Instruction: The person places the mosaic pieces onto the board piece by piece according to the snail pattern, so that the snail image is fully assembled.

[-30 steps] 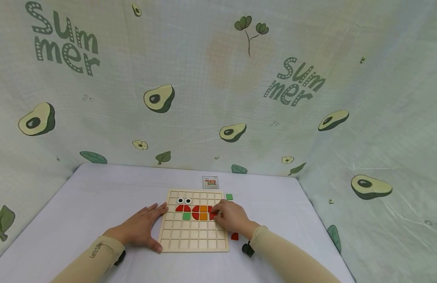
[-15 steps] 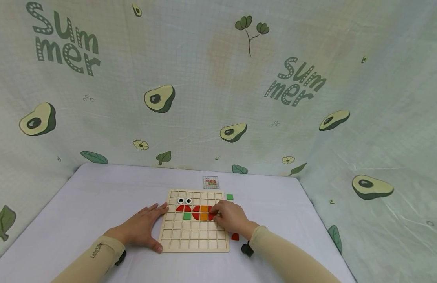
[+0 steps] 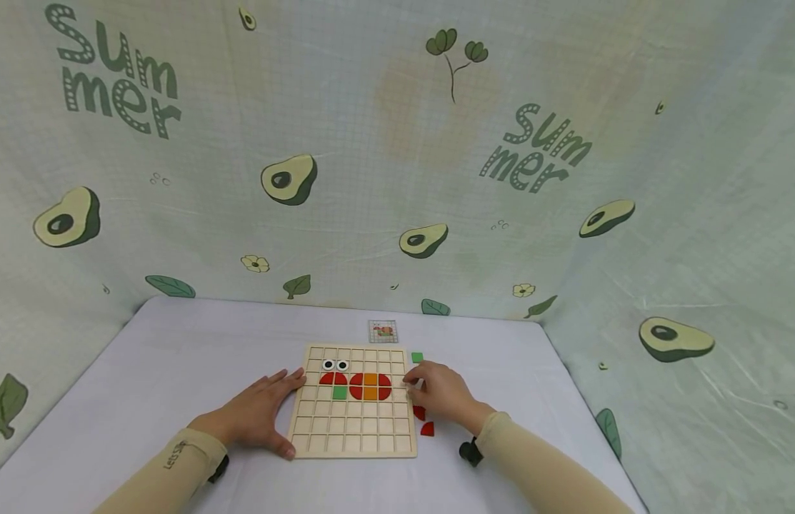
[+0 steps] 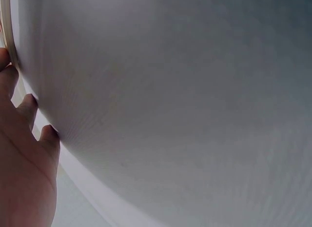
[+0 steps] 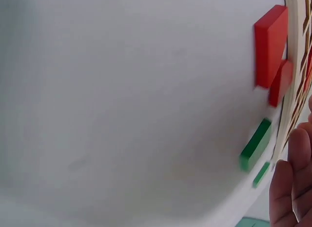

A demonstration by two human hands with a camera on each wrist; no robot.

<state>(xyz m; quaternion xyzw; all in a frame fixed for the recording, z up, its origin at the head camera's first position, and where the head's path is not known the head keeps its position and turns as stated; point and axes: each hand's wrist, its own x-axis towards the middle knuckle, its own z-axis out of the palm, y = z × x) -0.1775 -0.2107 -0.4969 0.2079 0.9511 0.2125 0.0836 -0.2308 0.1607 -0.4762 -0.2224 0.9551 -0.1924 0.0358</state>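
A square wooden grid board (image 3: 352, 428) lies on the table. On it are two eye tiles (image 3: 336, 365), a red half-round (image 3: 333, 378), a green square (image 3: 340, 392), and a rounded shape of red quarter-round tiles (image 3: 384, 387) around two orange squares (image 3: 370, 386). My left hand (image 3: 258, 410) is spread, its thumb and fingers touching the board's left edge. My right hand (image 3: 441, 391) hovers at the right edge, thumb and index finger apart, with nothing visible between them. Two red quarter-rounds (image 3: 427, 429) lie beneath and below it, outside the board.
A small pattern card (image 3: 383, 331) lies behind the board. A green tile (image 3: 417, 358) sits off its back right corner; the right wrist view shows another green tile (image 5: 255, 145) nearby. Printed cloth (image 3: 371, 271) hangs behind the white table (image 3: 198, 357).
My right hand has let go of the red quarter-rounds at the shape's right end and moved right to the board's edge, uncovering them. The left hand has stayed put.
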